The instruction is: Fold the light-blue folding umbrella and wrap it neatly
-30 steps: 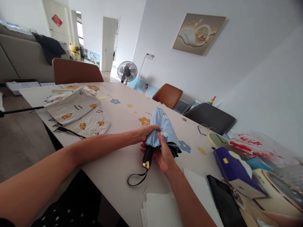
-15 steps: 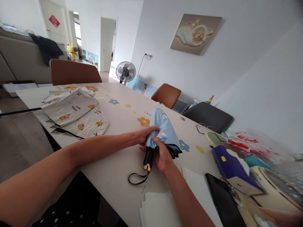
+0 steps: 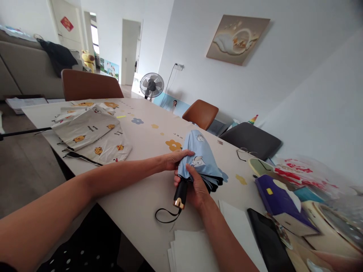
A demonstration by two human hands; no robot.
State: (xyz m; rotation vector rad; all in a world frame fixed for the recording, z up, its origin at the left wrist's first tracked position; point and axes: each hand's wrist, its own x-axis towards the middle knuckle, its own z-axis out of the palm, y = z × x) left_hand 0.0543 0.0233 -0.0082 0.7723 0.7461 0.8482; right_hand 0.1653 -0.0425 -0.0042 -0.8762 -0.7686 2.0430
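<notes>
A light blue folding umbrella (image 3: 202, 153) with white cartoon figures is held over the table, its canopy gathered in loose folds. Its black handle with a gold end (image 3: 180, 196) points toward me, and a black wrist strap (image 3: 166, 222) hangs from it. My left hand (image 3: 176, 159) is closed on the canopy's left side, thumb on top. My right hand (image 3: 195, 187) wraps the canopy's lower end just above the handle, with fingertips showing on the far side. To the left lies a cream umbrella (image 3: 93, 132) with yellow cartoon prints, its canopy loosely spread.
White sheets (image 3: 190, 251) lie on the table (image 3: 144, 141) near my right forearm. On the right are a black phone-like slab (image 3: 269, 238), a purple tissue box (image 3: 283, 204), eyeglasses (image 3: 246, 152) and a plastic bag (image 3: 306, 170). Chairs and a fan (image 3: 152, 85) stand beyond.
The blue umbrella has turned slightly and its folds spread a little more to the right. My right hand's fingers now wrap further round its lower end. My left hand keeps its hold.
</notes>
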